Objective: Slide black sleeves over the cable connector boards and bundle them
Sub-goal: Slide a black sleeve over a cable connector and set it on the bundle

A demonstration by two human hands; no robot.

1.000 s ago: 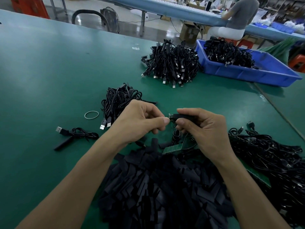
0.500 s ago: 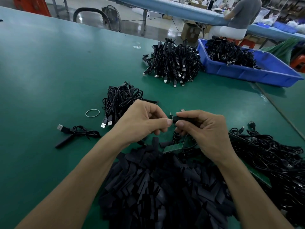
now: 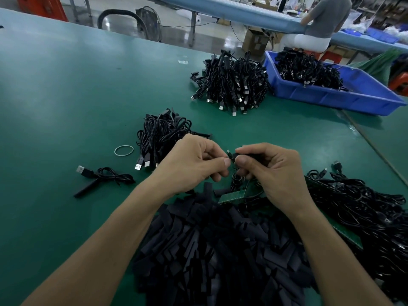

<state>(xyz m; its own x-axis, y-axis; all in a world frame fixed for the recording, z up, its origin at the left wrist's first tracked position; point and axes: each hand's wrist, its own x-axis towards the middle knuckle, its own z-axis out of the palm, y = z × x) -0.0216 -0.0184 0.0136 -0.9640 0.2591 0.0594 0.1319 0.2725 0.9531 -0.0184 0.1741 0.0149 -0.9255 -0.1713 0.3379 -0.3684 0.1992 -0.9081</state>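
Sleeving under way: pinching small black cable plug [image 3: 229, 153] in left hand [image 3: 194, 162], gripping flat black tubular sleeve [image 3: 244, 155] in right hand [image 3: 271, 171]. Dangling just below right hand: bare green connector board [image 3: 231, 196]. Next, probably: feed plug through, draw sleeve down over board.

This is looking like a factory assembly hall, where heaps of black cables [image 3: 229, 82] are lying on a long green table [image 3: 66, 96], a blue bin [image 3: 331, 99] is holding more, and another worker [image 3: 320, 21] is sitting at a second long table [image 3: 220, 12].
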